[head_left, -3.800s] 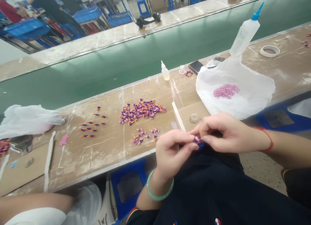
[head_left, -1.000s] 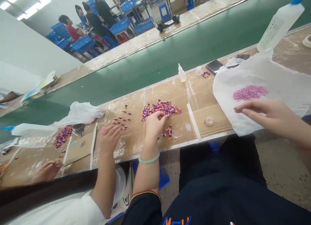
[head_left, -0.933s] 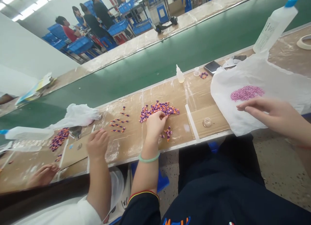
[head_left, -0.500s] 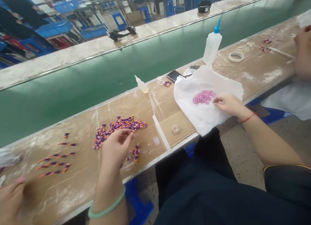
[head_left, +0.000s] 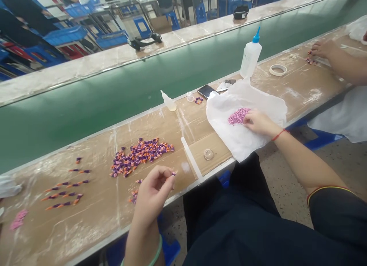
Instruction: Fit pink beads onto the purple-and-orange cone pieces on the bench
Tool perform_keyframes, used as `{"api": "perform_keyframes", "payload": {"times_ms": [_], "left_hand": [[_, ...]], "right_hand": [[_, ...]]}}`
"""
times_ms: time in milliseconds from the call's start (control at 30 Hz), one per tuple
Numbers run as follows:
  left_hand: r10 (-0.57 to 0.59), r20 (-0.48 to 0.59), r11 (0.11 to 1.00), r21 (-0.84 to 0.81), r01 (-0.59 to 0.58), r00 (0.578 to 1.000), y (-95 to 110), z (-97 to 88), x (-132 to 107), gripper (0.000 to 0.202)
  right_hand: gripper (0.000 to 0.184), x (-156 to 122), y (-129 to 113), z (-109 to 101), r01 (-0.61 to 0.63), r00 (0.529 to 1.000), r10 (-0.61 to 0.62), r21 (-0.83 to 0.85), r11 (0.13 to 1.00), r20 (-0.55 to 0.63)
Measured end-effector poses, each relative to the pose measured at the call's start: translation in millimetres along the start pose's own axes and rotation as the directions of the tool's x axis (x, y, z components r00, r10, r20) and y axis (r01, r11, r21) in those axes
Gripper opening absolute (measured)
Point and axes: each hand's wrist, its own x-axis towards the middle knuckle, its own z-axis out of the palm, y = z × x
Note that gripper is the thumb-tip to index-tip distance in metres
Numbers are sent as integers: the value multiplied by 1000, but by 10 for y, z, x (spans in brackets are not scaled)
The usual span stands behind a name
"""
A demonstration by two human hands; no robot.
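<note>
My left hand (head_left: 154, 191) hovers over the near edge of the cardboard-covered bench (head_left: 94, 220), its fingers pinched on a small purple-and-orange cone piece (head_left: 173, 174). Behind it lies a heap of purple-and-orange cones (head_left: 140, 155), with a few more beside my wrist. My right hand (head_left: 258, 121) reaches onto a white plastic bag (head_left: 243, 139) and touches the pile of tiny pink beads (head_left: 237, 116) with curled fingertips. Whether it holds a bead is hidden.
A large glue bottle with blue tip (head_left: 250, 55), a small glue bottle (head_left: 169, 102), a phone (head_left: 206, 91), a tape roll (head_left: 278, 69), a white stick (head_left: 191, 163) and a clear cap (head_left: 208, 154) are on the bench. Rows of finished cones (head_left: 64, 189) lie left. Another person's hand (head_left: 323, 49) works far right. A green conveyor belt (head_left: 114, 86) runs behind.
My left hand drew back from the cone heap toward the bench edge with one cone pinched. My right hand slid left onto the pink beads. The person on the right put a hand on the bench.
</note>
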Motion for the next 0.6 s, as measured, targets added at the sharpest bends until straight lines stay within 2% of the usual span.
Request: {"api": "perform_keyframes", "payload": {"times_ms": [133, 267, 500, 600], "left_hand": [[11, 31, 995, -96, -8, 999, -25, 88, -33, 11], [13, 19, 990, -141, -11, 1000, -62, 123, -61, 13], [-29, 33, 987, -155, 33, 999, -86, 146, -89, 16], [-32, 36, 986, -161, 37, 999, -66, 157, -93, 17]], "right_hand": [[13, -10, -15, 25, -6, 1000, 7, 28, 1000, -19], [10, -52, -34, 8, -56, 994, 66, 104, 993, -89], [6, -100, -45, -18, -127, 974, 181, 334, 934, -136], [14, -89, -36, -6, -145, 964, 229, 455, 879, -135]]}}
